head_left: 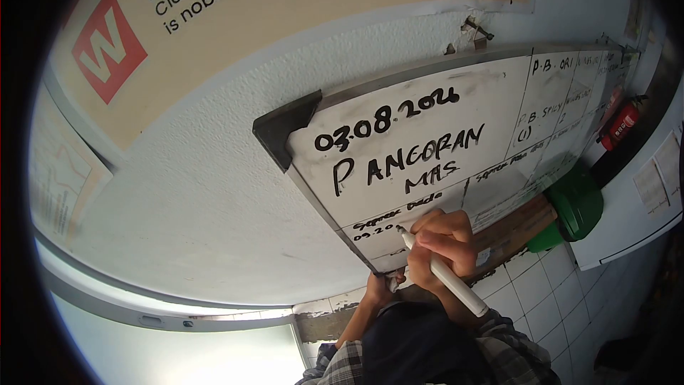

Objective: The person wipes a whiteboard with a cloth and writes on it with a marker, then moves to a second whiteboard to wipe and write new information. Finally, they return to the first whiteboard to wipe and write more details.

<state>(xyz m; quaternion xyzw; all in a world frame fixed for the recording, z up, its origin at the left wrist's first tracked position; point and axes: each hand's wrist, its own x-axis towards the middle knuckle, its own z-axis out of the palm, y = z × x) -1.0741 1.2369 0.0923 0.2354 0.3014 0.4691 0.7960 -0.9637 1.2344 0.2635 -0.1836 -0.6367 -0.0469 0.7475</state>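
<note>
My right hand (445,246) is closed around a white whiteboard marker (457,289), its tip at the end of a line of small black figures on the whiteboard (491,103). The board carries larger black handwriting above, with a date at the top, and ruled boxes to the right. At the board's lower left corner is my left hand (382,289), its fingers curled by the frame. A small whitish thing (392,283) shows between those fingers; I cannot tell what it is.
A printed poster (235,50) with a red logo hangs above the board. A green bin-like container (576,199) and a red fire extinguisher (622,122) are at the right. White tiles (541,281) cover the lower wall, below a worn brown ledge (524,224).
</note>
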